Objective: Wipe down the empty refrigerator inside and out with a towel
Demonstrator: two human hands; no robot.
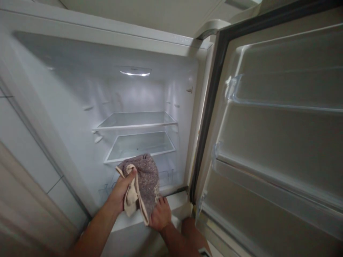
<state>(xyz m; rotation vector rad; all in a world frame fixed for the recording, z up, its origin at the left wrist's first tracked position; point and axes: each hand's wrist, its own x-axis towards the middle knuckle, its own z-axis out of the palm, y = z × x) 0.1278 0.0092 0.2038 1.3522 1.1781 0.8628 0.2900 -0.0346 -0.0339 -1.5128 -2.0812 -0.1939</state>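
A greyish-purple cloth (146, 175) with a cream edge and underside hangs bunched between my hands, in front of the open fridge. My left hand (120, 191) is closed on its left part, thumb on top near a folded-over corner. Lower down on the right, my right hand (161, 214) grips the cloth's lower edge with curled fingers. Behind the cloth, the lower glass shelf (144, 142) carries a small dark speck. Above that shelf sits the upper glass shelf (134, 120). The cloth hides part of the fridge's bottom area.
The fridge door (281, 150) stands wide open on the right, with clear door racks (273, 178) and a dark seal (209, 117). A lit lamp (135, 72) is at the top inside. Tiled wall (29, 142) runs close along the left. My bent leg (194, 232) shows below.
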